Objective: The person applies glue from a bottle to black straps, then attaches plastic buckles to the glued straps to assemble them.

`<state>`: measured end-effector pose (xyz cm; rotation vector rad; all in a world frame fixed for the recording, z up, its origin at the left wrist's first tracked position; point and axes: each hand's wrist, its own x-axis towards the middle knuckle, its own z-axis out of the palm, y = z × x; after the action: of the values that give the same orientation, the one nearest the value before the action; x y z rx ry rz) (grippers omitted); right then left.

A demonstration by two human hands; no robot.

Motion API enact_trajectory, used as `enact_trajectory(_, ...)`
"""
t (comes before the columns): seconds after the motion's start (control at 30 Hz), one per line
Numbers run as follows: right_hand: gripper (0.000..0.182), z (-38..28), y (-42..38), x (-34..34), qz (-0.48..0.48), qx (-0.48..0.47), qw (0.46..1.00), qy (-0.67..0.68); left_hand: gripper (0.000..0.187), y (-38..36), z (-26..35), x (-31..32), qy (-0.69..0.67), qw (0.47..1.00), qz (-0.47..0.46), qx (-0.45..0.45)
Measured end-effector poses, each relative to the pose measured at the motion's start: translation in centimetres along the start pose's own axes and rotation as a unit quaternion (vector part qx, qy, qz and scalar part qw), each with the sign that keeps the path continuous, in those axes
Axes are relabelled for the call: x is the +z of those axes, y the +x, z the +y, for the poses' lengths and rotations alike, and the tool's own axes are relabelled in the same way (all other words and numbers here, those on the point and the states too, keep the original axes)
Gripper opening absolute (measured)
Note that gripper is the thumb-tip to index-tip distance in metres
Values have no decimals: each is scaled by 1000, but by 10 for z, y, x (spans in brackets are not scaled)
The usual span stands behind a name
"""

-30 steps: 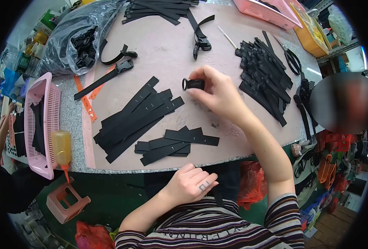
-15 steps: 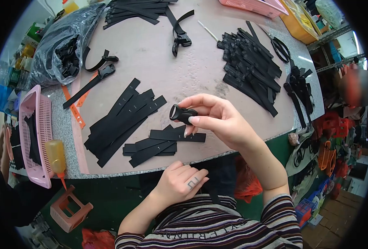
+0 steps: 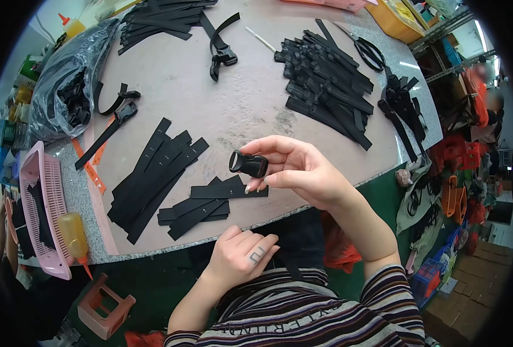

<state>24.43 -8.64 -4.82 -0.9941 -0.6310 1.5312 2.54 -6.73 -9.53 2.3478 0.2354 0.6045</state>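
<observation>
My right hand (image 3: 302, 168) holds a small black buckle (image 3: 249, 164) between thumb and fingers, above the table's front part. My left hand (image 3: 243, 254) is curled near the front edge, over my lap; whether its fingers hold anything is hidden. Under and left of the buckle lie short black straps (image 3: 210, 202), with longer black straps (image 3: 158, 173) further left. Two straps with buckles, one at the top centre (image 3: 224, 56) and one at the left (image 3: 126, 111), rest on the table (image 3: 239, 110). A big pile of black straps (image 3: 328, 81) is at the right.
Scissors (image 3: 369, 53) and more straps (image 3: 405, 107) lie at the right. A plastic bag (image 3: 54, 110) of black parts, a pink basket (image 3: 62, 231) and a yellow bottle (image 3: 73, 234) are at the left. A stool (image 3: 103, 306) stands below. Another person's arm shows at the far left.
The view has shifted, so the table things appear further left. My right hand still holds the buckle, which has turned slightly and shows more of its body. My left hand looks much the same.
</observation>
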Motion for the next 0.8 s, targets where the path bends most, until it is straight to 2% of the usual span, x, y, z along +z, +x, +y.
enact_trajectory(0.17, 41, 5, -7, -14, -5, -8, 1000, -4, 18, 0, -1, 1, 12, 1000, -3, 5)
enact_trajectory(0.47, 48, 5, -23, -23, 40, -34, 997, -65, 18, 7, -1, 4, 27, 999, -15, 11)
enact_trajectory(0.8, 50, 0, -31, -25, 41, -19, 998, -38, 13, 10, 0, 4, 30, 999, -30, -2)
